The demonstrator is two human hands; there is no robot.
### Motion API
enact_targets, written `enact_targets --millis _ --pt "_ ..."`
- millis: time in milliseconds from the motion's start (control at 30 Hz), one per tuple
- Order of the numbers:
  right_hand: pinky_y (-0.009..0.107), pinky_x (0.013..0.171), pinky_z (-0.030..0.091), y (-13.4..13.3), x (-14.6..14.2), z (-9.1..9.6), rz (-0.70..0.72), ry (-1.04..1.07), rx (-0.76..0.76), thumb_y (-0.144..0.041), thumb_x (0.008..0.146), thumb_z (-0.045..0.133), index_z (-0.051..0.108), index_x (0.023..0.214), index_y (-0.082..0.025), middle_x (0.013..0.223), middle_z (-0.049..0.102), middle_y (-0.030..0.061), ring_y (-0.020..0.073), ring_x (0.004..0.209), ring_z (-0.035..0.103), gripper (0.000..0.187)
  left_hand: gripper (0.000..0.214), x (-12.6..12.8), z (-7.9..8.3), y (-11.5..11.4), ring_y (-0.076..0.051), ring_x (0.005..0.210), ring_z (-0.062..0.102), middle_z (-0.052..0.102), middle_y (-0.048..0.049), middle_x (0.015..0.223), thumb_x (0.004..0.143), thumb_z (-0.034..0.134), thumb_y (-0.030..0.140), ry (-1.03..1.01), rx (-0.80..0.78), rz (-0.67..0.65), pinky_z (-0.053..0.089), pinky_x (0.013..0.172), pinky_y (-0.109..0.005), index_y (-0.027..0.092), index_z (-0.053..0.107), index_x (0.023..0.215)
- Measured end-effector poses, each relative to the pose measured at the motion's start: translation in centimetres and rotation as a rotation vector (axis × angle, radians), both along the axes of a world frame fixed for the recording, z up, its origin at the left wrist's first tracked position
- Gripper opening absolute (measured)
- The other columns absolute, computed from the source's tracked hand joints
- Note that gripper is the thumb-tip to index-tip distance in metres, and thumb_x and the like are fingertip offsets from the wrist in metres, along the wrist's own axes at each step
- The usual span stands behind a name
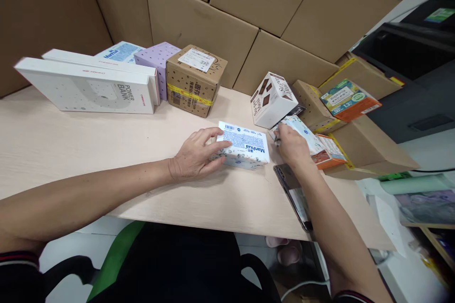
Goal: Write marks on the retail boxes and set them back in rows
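In the head view, a white and blue tissue pack (245, 147) printed "Manhua" lies on the table in front of me. My left hand (199, 154) holds its left end, with fingers over the top and the thumb along the near side. My right hand (293, 144) is to the right of that pack, beside a second, leaf-patterned tissue pack (300, 128). Its fingers are curled together; a small greyish thing shows at the fingertips, too little visible to name. A dark phone (289, 194) lies under the right wrist, partly covered by the forearm.
White power bank boxes (106, 92), a purple box (156, 57) and a taped brown carton (194, 80) stand at the back left. A white "Super Meal" box (273, 102), an orange box (350, 99) and open cartons (373, 147) crowd the right. Stacked cardboard (199, 23) walls the back.
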State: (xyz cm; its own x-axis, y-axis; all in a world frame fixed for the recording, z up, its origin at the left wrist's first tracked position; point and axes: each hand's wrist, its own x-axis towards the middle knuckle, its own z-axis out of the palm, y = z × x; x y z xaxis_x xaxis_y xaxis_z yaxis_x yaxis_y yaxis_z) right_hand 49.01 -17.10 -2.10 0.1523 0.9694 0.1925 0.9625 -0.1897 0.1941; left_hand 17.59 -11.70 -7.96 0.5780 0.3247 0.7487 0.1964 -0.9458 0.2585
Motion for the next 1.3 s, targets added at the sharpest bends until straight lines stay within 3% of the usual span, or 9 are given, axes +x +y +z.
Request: enact_targets --millis 33,100,167,233,300,400,567,633,1300 --pt "0.040 0.074 0.052 -0.1 -0.3 0.3 -0.031 0.136 0.157 -0.029 0.105 0.035 0.057 0.114 -0.013 0.099 0.072 0.0188 0.0302 0.089 0.071 0.028 0.034 0.0 0.0 0.0 -0.029 0.119 0.059 0.055 -0.0141 0.133 0.099 0.057 0.038 0.002 0.007 0.003 0.055 0.096 -0.046 0.025 0.061 0.130" --pt "0.036 0.062 0.052 -0.7 -1.4 1.3 -0.044 0.612 0.517 -0.042 0.103 0.038 0.054 0.107 -0.019 0.080 0.070 0.0087 0.0240 0.068 0.069 0.028 0.034 0.0 -0.1 0.0 -0.028 0.119 0.059 0.055 -0.0139 0.133 0.098 0.058 0.038 0.003 0.019 0.010 0.056 0.096 -0.046 0.025 0.060 0.131" --pt "0.032 0.054 0.050 -1.7 -3.2 2.4 0.019 1.167 0.716 -0.049 0.099 0.042 0.055 0.097 -0.022 0.067 0.065 0.0018 0.0188 0.055 0.064 0.029 0.034 0.1 0.0 0.1 -0.028 0.119 0.059 0.055 -0.0140 0.133 0.098 0.058 0.036 0.005 0.031 0.009 0.056 0.096 -0.046 0.025 0.059 0.131" --pt "0.031 0.056 0.054 -2.6 -5.2 3.2 0.086 1.503 0.638 -0.050 0.097 0.044 0.060 0.095 -0.022 0.071 0.069 0.0028 0.0173 0.059 0.066 0.032 0.033 0.1 0.1 0.0 -0.028 0.118 0.058 0.055 -0.0149 0.132 0.098 0.058 0.031 -0.001 0.042 -0.009 0.057 0.094 -0.044 0.023 0.058 0.130" --pt "0.032 0.065 0.058 -3.0 -7.0 3.3 0.121 1.637 0.519 -0.047 0.093 0.053 0.064 0.098 -0.022 0.080 0.072 0.0035 0.0167 0.068 0.070 0.028 0.031 0.2 0.2 0.0 -0.028 0.116 0.058 0.056 -0.0157 0.129 0.098 0.059 0.027 -0.010 0.056 -0.039 0.058 0.091 -0.043 0.021 0.059 0.128" --pt "0.030 0.067 0.058 -2.8 -8.5 2.0 0.148 1.584 0.501 -0.038 0.086 0.068 0.063 0.101 -0.024 0.080 0.070 -0.0008 0.0137 0.068 0.067 0.021 0.029 0.2 0.5 -0.2 -0.026 0.113 0.058 0.057 -0.0151 0.123 0.098 0.060 0.023 -0.019 0.093 -0.076 0.057 0.090 -0.041 0.019 0.060 0.126" --pt "0.021 0.045 0.042 -1.9 -8.6 0.0 0.101 1.392 0.599 -0.040 0.091 0.065 0.056 0.087 -0.023 0.065 0.063 -0.0049 0.0086 0.049 0.054 0.020 0.027 0.3 0.6 -0.3 -0.023 0.113 0.059 0.059 -0.0121 0.125 0.099 0.059 0.024 -0.006 0.145 -0.078 0.057 0.090 -0.037 0.022 0.058 0.127" --pt "0.021 0.043 0.038 -1.8 -8.4 -0.1 0.096 1.373 0.587 -0.041 0.091 0.064 0.054 0.083 -0.023 0.062 0.062 -0.0051 0.0078 0.047 0.051 0.022 0.027 0.2 0.7 -0.3 -0.024 0.113 0.060 0.060 -0.0128 0.125 0.100 0.059 0.024 0.007 0.150 -0.072 0.057 0.090 -0.038 0.021 0.058 0.126" --pt "0.025 0.055 0.042 -1.6 -8.1 -0.5 0.173 1.157 0.478 -0.038 0.093 0.062 0.058 0.081 -0.022 0.066 0.063 -0.0029 0.0102 0.057 0.054 0.020 0.024 0.3 0.8 -0.3 -0.025 0.110 0.062 0.061 -0.0146 0.122 0.100 0.058 0.024 0.000 0.158 -0.075 0.058 0.087 -0.039 0.018 0.060 0.122"
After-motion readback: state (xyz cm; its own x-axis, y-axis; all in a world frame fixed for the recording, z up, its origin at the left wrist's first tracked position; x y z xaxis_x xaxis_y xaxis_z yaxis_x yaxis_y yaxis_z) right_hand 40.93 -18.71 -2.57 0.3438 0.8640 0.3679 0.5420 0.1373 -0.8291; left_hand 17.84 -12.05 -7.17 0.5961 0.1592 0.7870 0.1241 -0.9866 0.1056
